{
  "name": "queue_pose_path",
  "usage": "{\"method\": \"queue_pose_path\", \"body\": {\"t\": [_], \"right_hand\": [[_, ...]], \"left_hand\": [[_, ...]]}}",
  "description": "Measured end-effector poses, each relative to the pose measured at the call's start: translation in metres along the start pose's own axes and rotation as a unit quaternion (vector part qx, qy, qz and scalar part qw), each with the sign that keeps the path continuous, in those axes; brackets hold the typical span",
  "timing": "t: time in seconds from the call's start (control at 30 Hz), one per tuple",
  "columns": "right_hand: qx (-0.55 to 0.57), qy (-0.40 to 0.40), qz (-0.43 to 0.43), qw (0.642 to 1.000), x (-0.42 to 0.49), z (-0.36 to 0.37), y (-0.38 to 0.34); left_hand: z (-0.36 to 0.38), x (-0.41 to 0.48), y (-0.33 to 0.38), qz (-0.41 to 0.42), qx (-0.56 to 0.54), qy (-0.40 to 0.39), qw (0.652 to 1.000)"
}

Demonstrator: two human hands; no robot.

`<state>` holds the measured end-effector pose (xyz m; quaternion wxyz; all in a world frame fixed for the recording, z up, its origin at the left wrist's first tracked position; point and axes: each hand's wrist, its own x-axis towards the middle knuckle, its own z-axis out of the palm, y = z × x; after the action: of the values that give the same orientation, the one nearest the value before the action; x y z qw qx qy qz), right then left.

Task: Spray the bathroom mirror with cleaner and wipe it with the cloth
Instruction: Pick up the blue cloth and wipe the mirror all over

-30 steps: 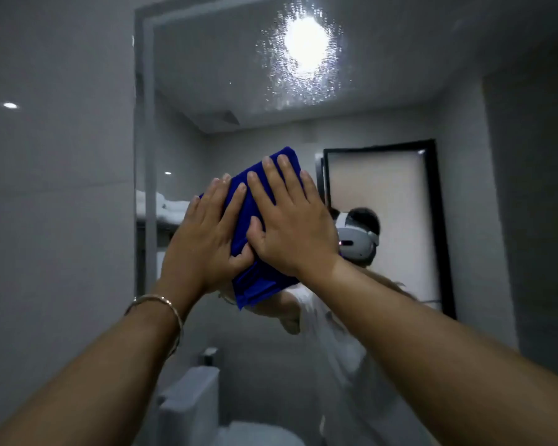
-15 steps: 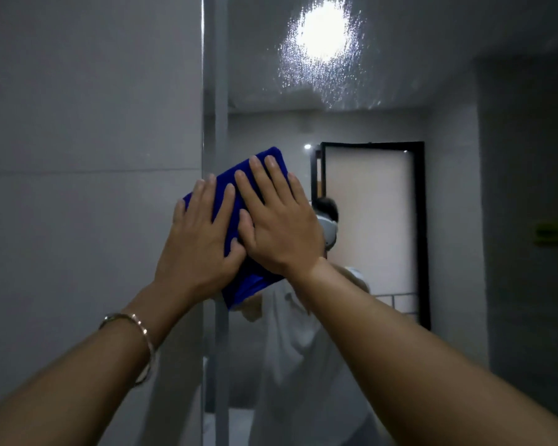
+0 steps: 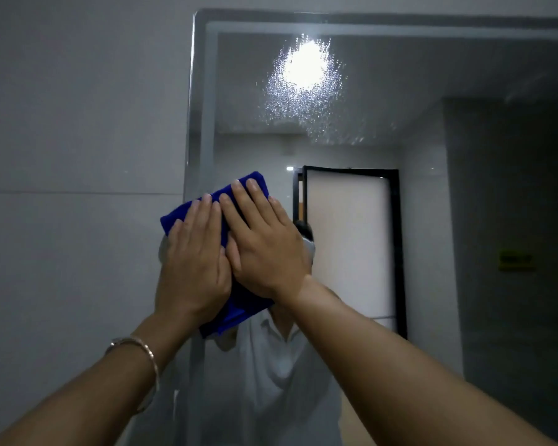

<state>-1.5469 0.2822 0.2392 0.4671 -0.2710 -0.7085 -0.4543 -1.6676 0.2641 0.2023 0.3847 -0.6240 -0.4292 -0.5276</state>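
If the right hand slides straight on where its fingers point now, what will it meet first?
The right hand points up and slightly left along the mirror. Past the cloth edge comes bare glass, then probably the droplet patch.

Open glass of the mirror (image 3: 400,91) is left at twelve, one and three o'clock of the pressed hands, where only a patch of spray droplets (image 3: 303,88) near the top is met. At nine o'clock the way is bounded by the mirror's left edge, which is overlapped by the blue cloth (image 3: 192,217), with bare tiled wall (image 3: 78,140) beyond. At six o'clock the space is taken up by both forearms.
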Motion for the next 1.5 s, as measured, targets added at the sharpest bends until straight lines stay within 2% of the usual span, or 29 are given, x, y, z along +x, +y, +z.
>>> {"method": "queue_pose_path", "body": {"t": [0.17,0.4,0.93,1.2,1.37,1.5], "right_hand": [[-0.031,-0.027,-0.005,0.999,0.037,-0.015,0.026],[-0.036,-0.017,0.056,0.998,0.054,-0.032,0.067],[-0.013,-0.010,0.103,0.995,-0.011,-0.080,0.183],[-0.026,-0.011,0.124,0.992,-0.074,-0.116,0.273],[-0.057,-0.037,0.152,0.986,-0.118,-0.147,0.344],[-0.042,-0.017,0.157,0.987,-0.148,-0.171,0.399]], "left_hand": [[-0.009,0.053,-0.003,0.017,0.042,-0.015,0.999],[-0.005,0.114,0.027,0.085,0.074,-0.008,0.994],[0.059,0.123,0.163,0.114,0.104,0.008,0.988],[0.112,0.117,0.266,0.131,0.105,0.021,0.986],[0.144,0.121,0.350,0.138,0.113,-0.013,0.984],[0.170,0.124,0.415,0.136,0.129,-0.021,0.982]]}}
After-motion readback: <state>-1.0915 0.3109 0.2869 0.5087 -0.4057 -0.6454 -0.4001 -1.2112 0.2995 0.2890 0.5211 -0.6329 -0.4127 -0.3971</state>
